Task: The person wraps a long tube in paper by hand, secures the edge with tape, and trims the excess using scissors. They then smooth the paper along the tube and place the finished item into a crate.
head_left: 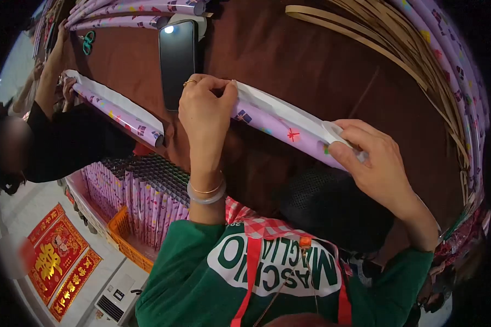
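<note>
A roll of lilac wrapping paper (281, 124) printed with small coloured gifts and bows lies slantwise before me, its white underside showing along the far edge. My left hand (207, 106), wearing a ring and bracelets, pinches the paper at the roll's left end. At the other end my right hand (368, 155) is closed round the roll, thumb on the near side. Next to those right fingers a white curled piece (333, 131) stands out. A black phone (178, 62) lies just beyond my left hand.
Brown strips (387, 38) lie bundled at the right, beside more rolls (447, 49). Green-handled scissors (88, 42) and further rolls (136, 7) are at the far left. A co-worker (76, 131) handles another roll (117, 111). Packed rolls (131, 201) stand by an orange basket (125, 240).
</note>
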The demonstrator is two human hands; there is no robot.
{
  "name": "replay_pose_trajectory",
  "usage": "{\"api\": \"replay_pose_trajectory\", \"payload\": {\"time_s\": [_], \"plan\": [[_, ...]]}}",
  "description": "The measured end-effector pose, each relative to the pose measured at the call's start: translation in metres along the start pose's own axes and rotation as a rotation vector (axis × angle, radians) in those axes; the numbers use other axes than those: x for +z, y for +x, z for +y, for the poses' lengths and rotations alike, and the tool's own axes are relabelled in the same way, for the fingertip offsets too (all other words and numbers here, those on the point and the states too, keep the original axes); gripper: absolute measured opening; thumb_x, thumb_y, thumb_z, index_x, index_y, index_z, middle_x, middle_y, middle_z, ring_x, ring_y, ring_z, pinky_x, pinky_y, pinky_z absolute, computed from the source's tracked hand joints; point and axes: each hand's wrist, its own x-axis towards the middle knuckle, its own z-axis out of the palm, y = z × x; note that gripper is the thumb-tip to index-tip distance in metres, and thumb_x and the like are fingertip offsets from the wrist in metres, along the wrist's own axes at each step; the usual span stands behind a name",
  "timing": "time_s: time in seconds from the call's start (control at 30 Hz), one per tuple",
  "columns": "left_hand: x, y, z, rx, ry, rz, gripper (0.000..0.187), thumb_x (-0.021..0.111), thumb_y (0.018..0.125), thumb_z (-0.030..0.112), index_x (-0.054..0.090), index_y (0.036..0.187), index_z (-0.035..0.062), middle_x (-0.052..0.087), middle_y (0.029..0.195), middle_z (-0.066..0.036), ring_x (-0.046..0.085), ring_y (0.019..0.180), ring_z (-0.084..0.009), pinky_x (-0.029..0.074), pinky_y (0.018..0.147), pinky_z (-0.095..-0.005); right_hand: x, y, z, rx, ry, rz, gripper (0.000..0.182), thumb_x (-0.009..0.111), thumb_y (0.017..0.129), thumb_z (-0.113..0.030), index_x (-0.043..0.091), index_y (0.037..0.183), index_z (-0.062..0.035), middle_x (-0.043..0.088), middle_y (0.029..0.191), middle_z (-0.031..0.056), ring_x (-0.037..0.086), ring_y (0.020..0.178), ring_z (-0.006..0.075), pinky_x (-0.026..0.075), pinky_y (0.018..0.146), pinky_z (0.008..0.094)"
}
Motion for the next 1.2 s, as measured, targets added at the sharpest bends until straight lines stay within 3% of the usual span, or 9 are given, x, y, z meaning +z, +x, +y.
{"api": "replay_pose_trajectory", "payload": {"time_s": [0.23, 0.37, 0.47, 0.7, 0.97, 1.13, 1.2], "plan": [[0.0, -0.001, 0.0, 0.047, 0.055, -0.005, 0.018, 0.068, 0.071, 0.021, 0.068, 0.071, 0.0033, 0.063, 0.082, -0.009, 0.061, 0.079, -0.0264, 0.049, 0.07, -0.0364, -0.023, -0.049, 0.001, 0.005, -0.303, 0.108, 0.036, 0.065, 0.081, -0.035, 0.063, 0.084, 0.001, 0.061, 0.105, 0.0137, 0.06, 0.083, 0.0283, 0.048, 0.073, 0.0346], [0.0, -0.001, 0.0, 0.014, 0.06, -0.005, 0.021, 0.068, 0.071, 0.023, 0.069, 0.073, 0.0017, 0.063, 0.081, -0.01, 0.061, 0.08, -0.0276, 0.048, 0.072, -0.0362, -0.041, -0.087, 0.016, 0.193, -0.187, 0.15, 0.026, 0.066, 0.081, -0.023, 0.063, 0.087, 0.0016, 0.059, 0.108, 0.0135, 0.059, 0.089, 0.0249, 0.046, 0.076, 0.0318], [0.001, 0.0, -0.003, 0.017, 0.025, -0.003, 0.023, 0.068, 0.072, 0.023, 0.068, 0.074, 0.0004, 0.063, 0.08, -0.011, 0.061, 0.077, -0.0276, 0.048, 0.071, -0.0357, -0.054, -0.118, 0.035, 0.34, 0.044, 0.207, 0.021, 0.061, 0.083, -0.019, 0.06, 0.085, 0.0017, 0.059, 0.108, 0.0099, 0.056, 0.088, 0.0175, 0.044, 0.076, 0.0297], [-0.002, 0.0, 0.001, 0.057, 0.012, -0.018, 0.019, 0.068, 0.073, 0.018, 0.069, 0.077, 0.0002, 0.064, 0.079, -0.011, 0.061, 0.075, -0.0251, 0.047, 0.072, -0.0332, -0.072, -0.179, 0.075, 0.526, 0.054, 0.355, 0.024, 0.06, 0.086, -0.023, 0.058, 0.08, 0.0, 0.059, 0.11, 0.0084, 0.054, 0.093, 0.0144, 0.042, 0.082, 0.0304], [-0.001, -0.002, -0.002, -0.032, -0.056, -0.035, 0.02, 0.07, 0.075, 0.015, 0.067, 0.079, -0.0042, 0.063, 0.077, -0.01, 0.06, 0.07, -0.0163, 0.047, 0.067, -0.0276, -0.059, -0.201, 0.102, 0.552, -0.045, 0.469, 0.027, 0.063, 0.085, -0.024, 0.057, 0.078, 0.0009, 0.059, 0.108, 0.009, 0.056, 0.096, 0.0175, 0.042, 0.084, 0.031], [-0.002, -0.001, -0.004, -0.026, -0.094, -0.059, 0.02, 0.07, 0.076, 0.015, 0.067, 0.08, -0.0046, 0.063, 0.077, -0.009, 0.059, 0.068, -0.0158, 0.047, 0.066, -0.0279, -0.048, -0.189, 0.091, 0.622, -0.127, 0.527, 0.025, 0.065, 0.083, -0.021, 0.058, 0.078, 0.0015, 0.059, 0.107, 0.0092, 0.057, 0.095, 0.0184, 0.044, 0.081, 0.0303], [-0.002, -0.001, -0.005, -0.044, -0.088, -0.065, 0.021, 0.07, 0.076, 0.016, 0.067, 0.08, -0.0046, 0.063, 0.077, -0.009, 0.059, 0.067, -0.0158, 0.047, 0.066, -0.028, -0.041, -0.189, 0.092, 0.586, -0.234, 0.643, 0.024, 0.067, 0.082, -0.021, 0.059, 0.079, 0.0019, 0.058, 0.106, 0.0099, 0.057, 0.093, 0.0198, 0.044, 0.079, 0.0298]]}}
